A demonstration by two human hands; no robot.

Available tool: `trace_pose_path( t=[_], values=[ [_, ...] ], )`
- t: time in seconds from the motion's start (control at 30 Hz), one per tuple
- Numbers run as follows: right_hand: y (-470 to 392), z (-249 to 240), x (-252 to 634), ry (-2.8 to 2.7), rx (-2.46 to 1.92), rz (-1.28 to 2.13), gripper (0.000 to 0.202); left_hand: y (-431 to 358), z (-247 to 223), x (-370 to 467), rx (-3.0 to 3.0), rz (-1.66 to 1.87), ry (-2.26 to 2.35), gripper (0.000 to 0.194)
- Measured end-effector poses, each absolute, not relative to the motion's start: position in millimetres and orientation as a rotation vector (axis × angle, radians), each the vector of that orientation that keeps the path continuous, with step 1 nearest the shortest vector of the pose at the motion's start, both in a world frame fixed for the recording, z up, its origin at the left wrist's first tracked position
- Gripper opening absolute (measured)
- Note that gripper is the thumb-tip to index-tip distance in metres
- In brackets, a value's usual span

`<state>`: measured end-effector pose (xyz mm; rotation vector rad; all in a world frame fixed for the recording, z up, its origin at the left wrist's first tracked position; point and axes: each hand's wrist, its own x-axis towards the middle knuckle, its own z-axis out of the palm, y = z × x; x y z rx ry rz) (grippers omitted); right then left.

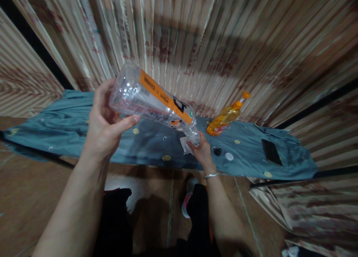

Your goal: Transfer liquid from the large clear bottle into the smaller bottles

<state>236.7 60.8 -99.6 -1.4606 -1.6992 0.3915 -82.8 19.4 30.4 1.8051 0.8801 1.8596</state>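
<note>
A large clear plastic bottle (131,94) with an orange, white and black label is tilted in the air, its base up at the left and its neck down at the right. My left hand (104,121) grips it around the base, thumb along the near side. At the neck, my right hand (203,150) has its fingers closed around the mouth end. Beside those fingers is a small white piece (185,145), like tissue; whether the hand touches it I cannot tell. No liquid shows inside the bottle.
On the blue-green cloth-covered shelf (145,149) stands a yellow pump bottle (223,119). Nearer lie a small black cap (217,151), a white disc (229,156) and a black phone (271,151). A striped, pleated curtain (179,37) hangs behind; dark frame bars (41,52) run at the sides.
</note>
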Motion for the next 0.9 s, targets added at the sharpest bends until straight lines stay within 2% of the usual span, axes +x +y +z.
trace_pose_path(
  t=[0.9],
  values=[
    [59.3, -97.4, 236.0, -1.683, -1.464, 0.431, 0.059, 21.3, 34.5, -75.4, 1.812, 1.953, 0.891, 0.093]
  ],
)
